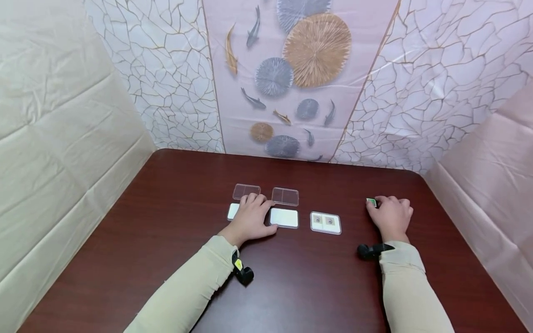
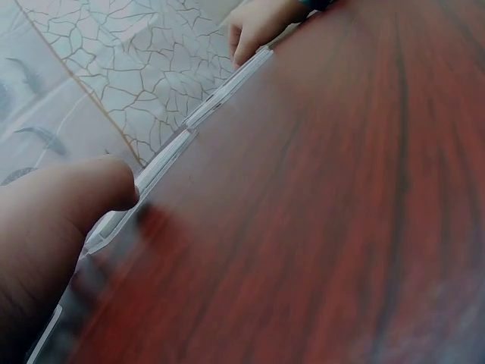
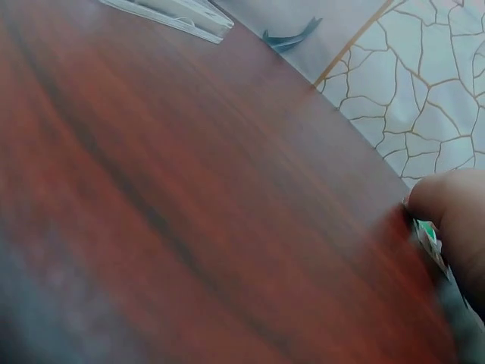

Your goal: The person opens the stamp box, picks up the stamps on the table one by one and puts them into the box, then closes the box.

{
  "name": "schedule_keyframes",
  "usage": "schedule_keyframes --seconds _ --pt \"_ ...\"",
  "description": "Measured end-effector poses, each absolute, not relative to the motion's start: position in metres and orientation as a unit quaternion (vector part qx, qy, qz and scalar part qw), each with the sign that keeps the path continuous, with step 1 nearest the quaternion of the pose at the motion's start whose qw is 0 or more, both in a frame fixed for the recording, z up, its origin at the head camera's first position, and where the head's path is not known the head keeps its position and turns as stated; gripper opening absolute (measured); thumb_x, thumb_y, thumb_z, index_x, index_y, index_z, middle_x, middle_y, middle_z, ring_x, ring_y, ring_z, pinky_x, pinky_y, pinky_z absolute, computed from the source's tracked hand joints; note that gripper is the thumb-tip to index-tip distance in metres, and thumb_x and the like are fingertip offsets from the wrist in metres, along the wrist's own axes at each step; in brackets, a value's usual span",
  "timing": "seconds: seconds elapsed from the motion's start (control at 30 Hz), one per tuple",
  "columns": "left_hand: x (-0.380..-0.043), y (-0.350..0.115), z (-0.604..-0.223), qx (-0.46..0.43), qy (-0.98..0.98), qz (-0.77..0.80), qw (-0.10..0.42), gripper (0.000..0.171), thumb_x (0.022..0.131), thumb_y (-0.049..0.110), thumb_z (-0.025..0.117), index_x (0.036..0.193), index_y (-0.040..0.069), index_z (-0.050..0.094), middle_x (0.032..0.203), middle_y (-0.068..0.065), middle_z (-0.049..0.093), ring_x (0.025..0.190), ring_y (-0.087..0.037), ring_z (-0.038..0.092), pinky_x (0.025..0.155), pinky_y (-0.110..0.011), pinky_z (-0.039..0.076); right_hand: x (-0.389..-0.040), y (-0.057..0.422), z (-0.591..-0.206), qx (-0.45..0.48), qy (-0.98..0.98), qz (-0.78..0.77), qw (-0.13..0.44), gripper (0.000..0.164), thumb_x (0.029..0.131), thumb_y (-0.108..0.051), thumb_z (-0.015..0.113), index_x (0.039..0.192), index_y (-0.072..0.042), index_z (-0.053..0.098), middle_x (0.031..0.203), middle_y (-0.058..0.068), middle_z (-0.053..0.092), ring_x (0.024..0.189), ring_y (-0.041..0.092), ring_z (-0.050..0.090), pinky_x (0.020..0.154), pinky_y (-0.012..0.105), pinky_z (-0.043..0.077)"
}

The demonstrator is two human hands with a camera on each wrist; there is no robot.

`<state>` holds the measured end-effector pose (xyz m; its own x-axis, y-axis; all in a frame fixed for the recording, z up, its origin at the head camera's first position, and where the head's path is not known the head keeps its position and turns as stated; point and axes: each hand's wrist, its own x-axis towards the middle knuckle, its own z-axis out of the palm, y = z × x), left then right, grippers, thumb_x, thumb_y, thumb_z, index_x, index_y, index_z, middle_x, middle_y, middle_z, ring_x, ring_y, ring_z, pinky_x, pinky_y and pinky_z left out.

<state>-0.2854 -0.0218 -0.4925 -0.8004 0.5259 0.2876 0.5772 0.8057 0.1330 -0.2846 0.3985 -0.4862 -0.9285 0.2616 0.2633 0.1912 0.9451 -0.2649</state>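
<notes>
My left hand [image 1: 250, 217] lies over the table. Its thumb is at the near left corner of a clear case with a white insert [image 1: 284, 218], and a fingertip is at the far left corner. In the left wrist view the thumb touches the edge of that case [image 2: 163, 164]. Another white-filled case [image 1: 232, 211] is partly hidden behind the left hand. Off to the right, my right hand [image 1: 392, 215] pinches a small flat piece with a green edge [image 1: 371, 202] at the tabletop; the fingers cover most of it.
Two clear lids, a left one [image 1: 246, 191] and a right one [image 1: 285, 196], lie behind the cases. Between the hands lies a case [image 1: 325, 223] with two small beige squares on white. The dark wooden table [image 1: 291, 277] meets patterned cloth walls at its back.
</notes>
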Motion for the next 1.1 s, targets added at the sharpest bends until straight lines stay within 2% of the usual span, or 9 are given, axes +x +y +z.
schedule_keyframes --seconds 0.33,0.6,0.83,1.1 --pt "-0.287 -0.021 -0.491 -0.294 -0.943 -0.118 0.106 0.066 0.079 0.057 0.067 0.132 0.017 0.064 0.121 -0.003 0.057 0.111 -0.026 0.045 0.1 -0.049 0.03 -0.284 0.396 -0.483 -0.127 -0.971 0.147 0.142 0.043 0.097 -0.034 0.058 0.123 -0.001 0.065 0.118 0.028 0.06 0.114 0.053 0.037 0.094 0.065 0.024" --pt "-0.287 -0.023 -0.492 -0.291 -0.943 -0.114 0.112 0.066 0.079 0.058 0.066 0.13 0.017 0.066 0.12 -0.003 0.057 0.11 -0.025 0.045 0.1 -0.048 0.031 -0.281 0.39 -0.481 -0.106 -0.96 0.186 0.183 0.033 0.097 -0.025 0.064 0.121 -0.003 0.066 0.097 0.019 0.068 0.107 0.047 0.043 0.094 0.061 0.024" --pt "-0.288 -0.023 -0.492 -0.289 -0.944 -0.111 0.115 0.063 0.079 0.058 0.065 0.127 0.018 0.067 0.118 -0.002 0.057 0.109 -0.025 0.045 0.099 -0.048 0.031 -0.28 0.386 -0.48 -0.102 -0.953 0.21 0.192 0.027 0.099 -0.021 0.06 0.119 -0.004 0.066 0.101 0.02 0.07 0.109 0.047 0.045 0.096 0.061 0.025" --pt "-0.289 -0.023 -0.493 -0.289 -0.944 -0.111 0.114 0.062 0.079 0.058 0.065 0.127 0.019 0.068 0.118 -0.002 0.057 0.109 -0.025 0.045 0.099 -0.048 0.031 -0.282 0.382 -0.485 -0.093 -0.936 0.26 0.218 0.023 0.1 -0.022 0.058 0.115 -0.006 0.063 0.097 0.017 0.07 0.106 0.044 0.048 0.095 0.059 0.025"
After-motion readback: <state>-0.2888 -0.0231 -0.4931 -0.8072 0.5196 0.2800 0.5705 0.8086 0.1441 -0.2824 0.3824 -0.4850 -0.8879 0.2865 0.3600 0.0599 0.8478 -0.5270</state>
